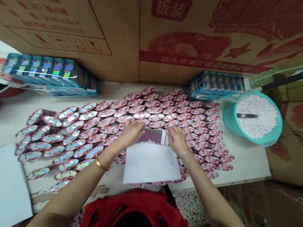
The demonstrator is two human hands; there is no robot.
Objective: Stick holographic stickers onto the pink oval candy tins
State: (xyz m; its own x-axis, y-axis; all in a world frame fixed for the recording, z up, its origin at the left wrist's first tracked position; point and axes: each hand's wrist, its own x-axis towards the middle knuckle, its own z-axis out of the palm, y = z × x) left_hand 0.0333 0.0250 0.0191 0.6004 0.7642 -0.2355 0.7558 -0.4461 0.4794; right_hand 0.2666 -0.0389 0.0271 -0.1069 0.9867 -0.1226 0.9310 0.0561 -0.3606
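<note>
White tabletop [249, 159] | purple piece [153, 136] between hands [131, 132] | both curled at its edges, grip unclear

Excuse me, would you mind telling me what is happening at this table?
A person is working with bare hands: the left hand and right hand are at opposite ends of a purplish piece, though whether they grip it is unclear. A white sheet lies just nearer the person, amid many pink oval-topped packs. A teal basin of small white bits stands to the right.
</note>
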